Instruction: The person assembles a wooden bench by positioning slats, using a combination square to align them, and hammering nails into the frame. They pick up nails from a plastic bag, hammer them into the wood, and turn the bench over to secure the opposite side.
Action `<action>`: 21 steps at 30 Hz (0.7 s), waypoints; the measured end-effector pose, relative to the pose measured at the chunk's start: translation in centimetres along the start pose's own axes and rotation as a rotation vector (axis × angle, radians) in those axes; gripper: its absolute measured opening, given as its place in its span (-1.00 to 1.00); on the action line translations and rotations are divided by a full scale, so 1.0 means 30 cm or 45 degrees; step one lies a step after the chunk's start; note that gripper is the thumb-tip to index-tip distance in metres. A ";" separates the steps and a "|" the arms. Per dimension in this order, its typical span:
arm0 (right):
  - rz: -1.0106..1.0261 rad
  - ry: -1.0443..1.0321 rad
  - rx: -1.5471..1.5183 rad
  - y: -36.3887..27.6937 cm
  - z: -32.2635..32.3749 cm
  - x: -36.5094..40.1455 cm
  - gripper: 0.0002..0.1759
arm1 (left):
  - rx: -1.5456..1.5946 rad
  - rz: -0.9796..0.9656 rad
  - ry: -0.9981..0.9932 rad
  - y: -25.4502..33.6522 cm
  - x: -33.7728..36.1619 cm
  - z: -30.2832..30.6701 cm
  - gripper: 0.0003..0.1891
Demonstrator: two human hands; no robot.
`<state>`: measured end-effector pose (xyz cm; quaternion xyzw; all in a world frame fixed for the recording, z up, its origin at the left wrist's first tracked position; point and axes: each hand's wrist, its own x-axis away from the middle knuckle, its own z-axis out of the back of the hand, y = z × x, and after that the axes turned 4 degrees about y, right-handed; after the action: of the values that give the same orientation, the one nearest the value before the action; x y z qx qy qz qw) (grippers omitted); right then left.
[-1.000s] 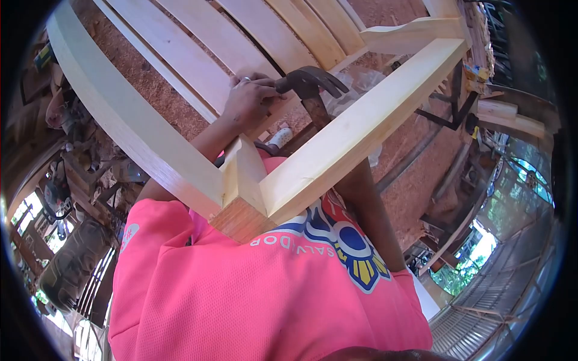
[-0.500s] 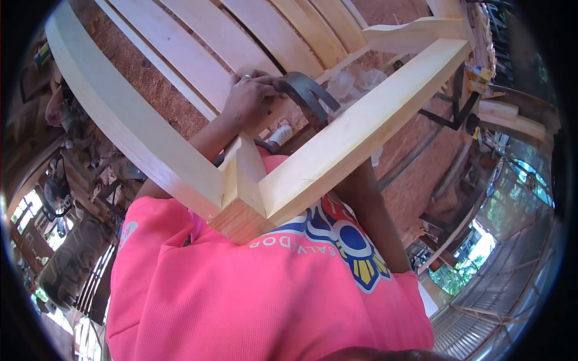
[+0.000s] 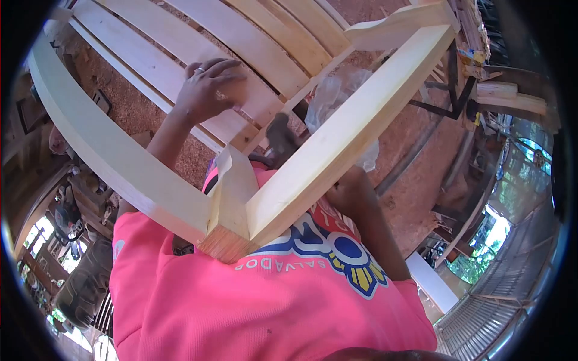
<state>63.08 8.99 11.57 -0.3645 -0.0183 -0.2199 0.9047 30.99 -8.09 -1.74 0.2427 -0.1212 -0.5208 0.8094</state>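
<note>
My left hand (image 3: 211, 90), with a ring on one finger, hovers over the pale wooden slats (image 3: 253, 42) of a chair-like frame. Its fingers are apart and it holds nothing. Much of my right hand (image 3: 348, 188) is hidden behind the straight wooden rail (image 3: 355, 129), so its fingers do not show. Between the hands, beside the rail, is a dark, blurred curved object (image 3: 280, 137) whose kind I cannot make out. The straight rail and a curved rail (image 3: 111, 135) meet at a corner post (image 3: 232, 231) against my pink shirt (image 3: 265, 307).
Crumpled clear plastic (image 3: 334, 99) lies behind the straight rail. Sawdust-covered ground (image 3: 409, 174) shows below. A black metal frame (image 3: 454, 99) and stacked wood pieces (image 3: 512, 102) are at right. A corrugated metal sheet (image 3: 494, 313) stands at lower right.
My left hand has come away from the dark curved object, moving left and up, and its fingers have spread. The dark object has shifted down and left. The view has moved slightly.
</note>
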 end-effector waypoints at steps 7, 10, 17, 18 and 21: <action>0.129 -0.136 0.154 0.027 -0.078 -0.040 -0.75 | 0.011 -0.096 0.037 -0.051 -0.006 -0.015 -0.29; 0.138 -0.171 0.278 0.031 -0.082 -0.051 -0.72 | 0.026 -0.113 0.071 -0.053 -0.005 -0.026 -0.30; -0.069 -0.214 0.051 -0.034 -0.068 -0.113 -0.60 | 0.034 -0.134 0.113 -0.058 0.002 -0.032 -0.30; -0.122 -0.257 0.011 -0.043 -0.059 -0.125 -0.59 | 0.029 -0.135 0.118 -0.059 0.000 -0.033 -0.30; -0.105 -0.279 -0.108 -0.038 -0.051 -0.140 -0.58 | 0.026 -0.132 0.127 -0.061 0.003 -0.039 -0.29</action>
<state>58.64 8.85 10.39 -0.4232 -0.1228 -0.2162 0.8713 30.12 -8.49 -3.70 0.2825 -0.0734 -0.5480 0.7839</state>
